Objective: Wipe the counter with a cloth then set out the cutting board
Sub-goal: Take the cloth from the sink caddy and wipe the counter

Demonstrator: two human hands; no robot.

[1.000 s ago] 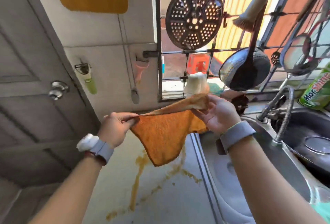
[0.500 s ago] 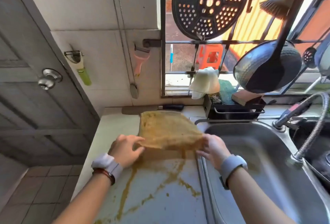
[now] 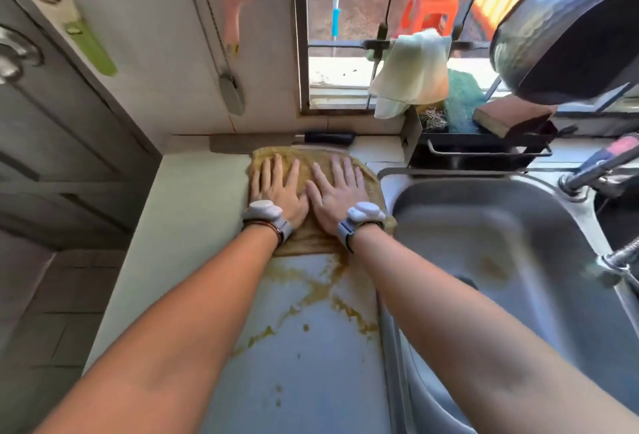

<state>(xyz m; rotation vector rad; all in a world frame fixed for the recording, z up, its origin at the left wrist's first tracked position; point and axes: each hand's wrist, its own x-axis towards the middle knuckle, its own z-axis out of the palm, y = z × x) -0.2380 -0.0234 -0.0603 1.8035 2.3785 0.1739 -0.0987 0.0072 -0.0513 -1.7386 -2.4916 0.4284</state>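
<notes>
Sunlit barred window above a steel sink, grey door at left.

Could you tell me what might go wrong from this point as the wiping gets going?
The knife lies right behind the cloth; a forward push by either hand could strike it. The brown spill lies near the sink edge, so a sideways wipe may smear it over.
</notes>
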